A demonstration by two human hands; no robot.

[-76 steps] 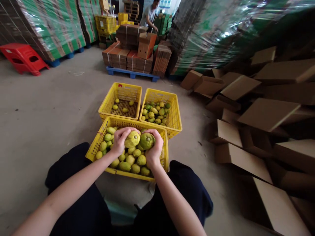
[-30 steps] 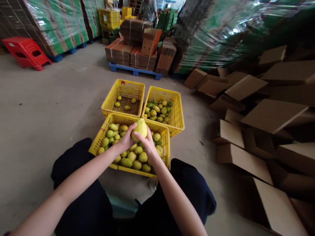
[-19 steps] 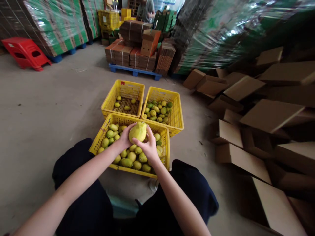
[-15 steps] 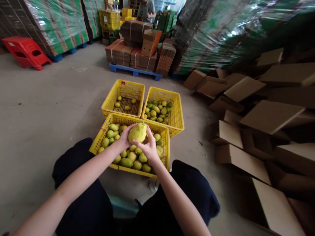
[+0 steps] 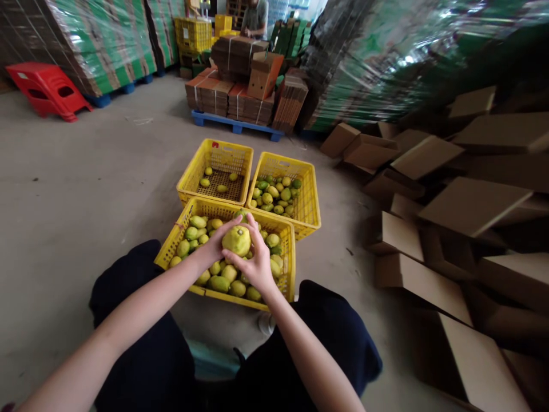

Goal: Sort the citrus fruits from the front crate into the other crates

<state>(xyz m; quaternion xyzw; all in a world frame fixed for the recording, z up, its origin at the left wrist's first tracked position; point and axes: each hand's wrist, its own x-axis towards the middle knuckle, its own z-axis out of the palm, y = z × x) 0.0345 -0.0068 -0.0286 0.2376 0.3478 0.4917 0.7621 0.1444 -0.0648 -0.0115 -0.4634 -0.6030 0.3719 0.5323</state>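
Note:
A yellow-green lemon (image 5: 236, 241) is held between both hands over the near yellow crate (image 5: 288, 289). My left hand (image 5: 215, 245) is closed around its left and far side. My right hand (image 5: 258, 262) grips it from the right, thumb across the near side and fingers up behind. One end of the fruit, with a small dark spot, faces up towards me. Beneath the hands, the near crate is filled with yellow and green lemons (image 5: 219, 284); some are hidden by my hands and forearms.
Behind stand a yellow crate (image 5: 183, 182) with several lemons and another (image 5: 316, 200) holding more. Open cardboard boxes (image 5: 474, 203) are heaped on the right. A blue pallet (image 5: 237, 127) bears flattened cartons; a red stool (image 5: 49, 88) stands at left. A person (image 5: 256, 20) is at the back.
The lemon has been turned in my hands, so its end now points towards me, and it sits slightly lower and further left. My right-hand fingers have moved up behind it.

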